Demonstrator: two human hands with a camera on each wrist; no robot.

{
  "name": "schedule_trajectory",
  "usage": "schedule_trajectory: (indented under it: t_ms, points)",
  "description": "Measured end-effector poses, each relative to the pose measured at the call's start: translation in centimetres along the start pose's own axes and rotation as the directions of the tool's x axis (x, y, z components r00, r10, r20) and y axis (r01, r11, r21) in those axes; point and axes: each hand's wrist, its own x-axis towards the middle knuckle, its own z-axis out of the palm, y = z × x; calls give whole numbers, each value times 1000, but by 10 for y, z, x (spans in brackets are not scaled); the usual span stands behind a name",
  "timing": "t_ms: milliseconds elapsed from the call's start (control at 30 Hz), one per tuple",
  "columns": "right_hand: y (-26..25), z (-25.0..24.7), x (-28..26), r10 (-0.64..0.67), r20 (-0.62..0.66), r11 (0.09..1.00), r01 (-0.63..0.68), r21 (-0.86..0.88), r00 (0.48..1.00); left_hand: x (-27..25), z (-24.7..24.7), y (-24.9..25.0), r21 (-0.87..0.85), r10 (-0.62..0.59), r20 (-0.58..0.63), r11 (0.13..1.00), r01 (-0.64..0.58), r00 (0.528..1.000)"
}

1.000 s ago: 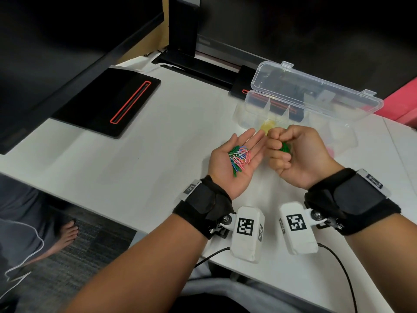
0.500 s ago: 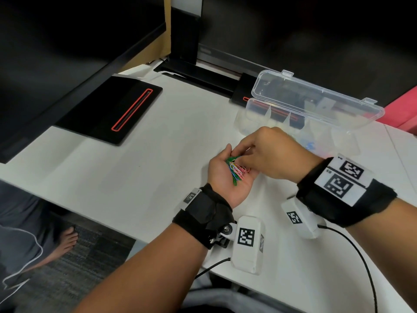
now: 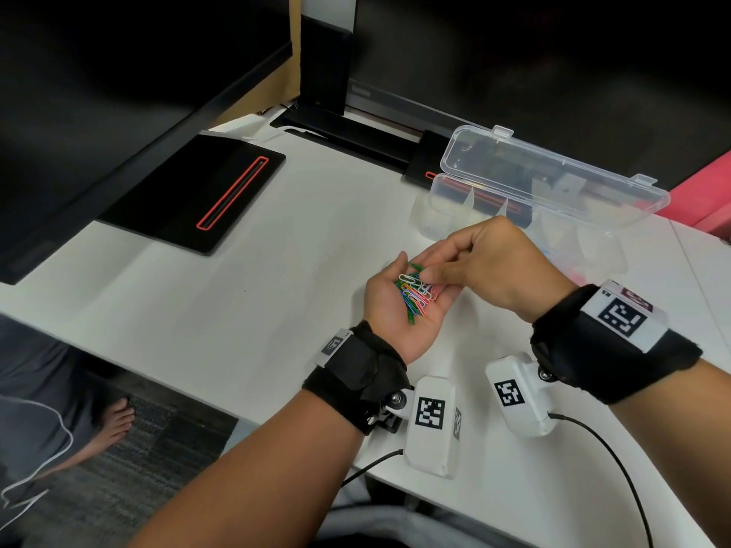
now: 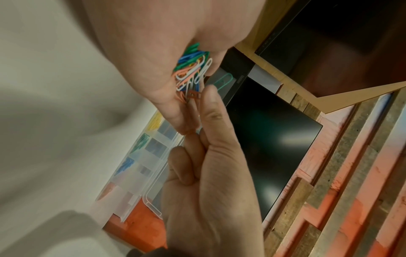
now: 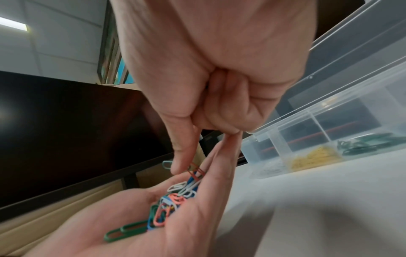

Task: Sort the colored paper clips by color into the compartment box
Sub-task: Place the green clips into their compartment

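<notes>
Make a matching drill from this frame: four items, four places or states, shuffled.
Items:
1. left hand
2. right hand
3. lid
4. yellow clips

Places or states:
A. swung open, standing behind the compartments
B. palm up, carrying the mixed clips
C. in a compartment of the box
D. above the other palm, fingertip at the pile

Pairs: 1-B, 2-D, 3-A, 4-C

Even overhead light, soft shadows, wrist views blurred and warped at edges.
</notes>
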Motion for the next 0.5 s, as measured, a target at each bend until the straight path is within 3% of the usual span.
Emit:
schedule_trajectory:
  t_ms: [233, 300, 367, 433, 500]
  points:
    - [-4, -1, -8, 64, -46, 959, -49, 279, 997, 3, -1, 0, 5, 3, -32, 1000, -3, 999]
    - [-1, -6, -8, 143, 32, 839, -138, 526, 989, 4, -2, 1, -12, 7, -16, 1000, -7, 1000]
    - [3, -11, -10, 155, 164, 637, -225, 737, 974, 4, -2, 2, -21, 26, 3, 999, -26, 1000]
    - [9, -12, -13, 118, 239, 520, -265, 812, 964, 3, -1, 3, -56, 40, 26, 998, -38, 999]
    - [15, -11, -16, 93, 265, 460, -278, 844, 960, 4, -1, 3, -100, 50, 47, 994, -45, 998]
